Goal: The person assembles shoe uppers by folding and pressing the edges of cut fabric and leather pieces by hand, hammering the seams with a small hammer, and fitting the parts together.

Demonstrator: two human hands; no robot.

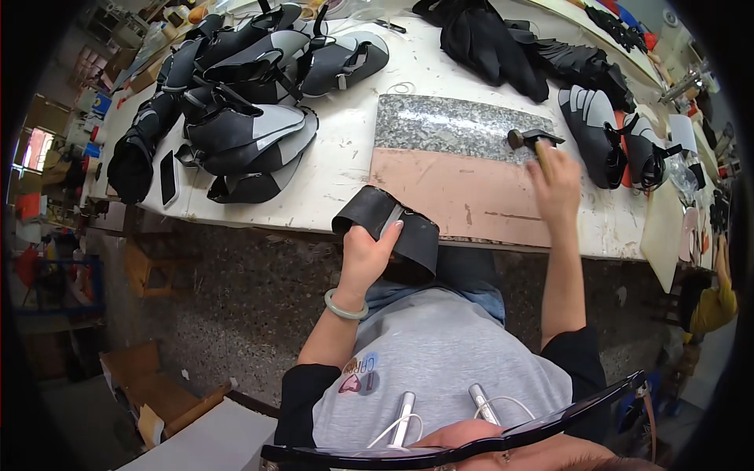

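My left hand [367, 259] is closed on a curved black shoe-upper piece [418, 239] with a grey strip at its middle. It holds the piece over the table's front edge, the thumb pressed on the strip. Toward the right, my right hand [558, 182] is wrapped round the wooden handle of a hammer [536, 139]. The dark hammer head is over the right end of a speckled grey stone slab [448, 118]; whether it touches the slab I cannot tell. A pinkish-tan board [432, 184] lies along the slab's near side.
Black and grey shoe uppers [243, 129] are heaped at the left of the white table [345, 129], beside a phone [169, 178]. Black fabric pieces [483, 39] lie at the back right. More uppers [589, 133] sit right of the slab. Another person [711, 302] is at far right.
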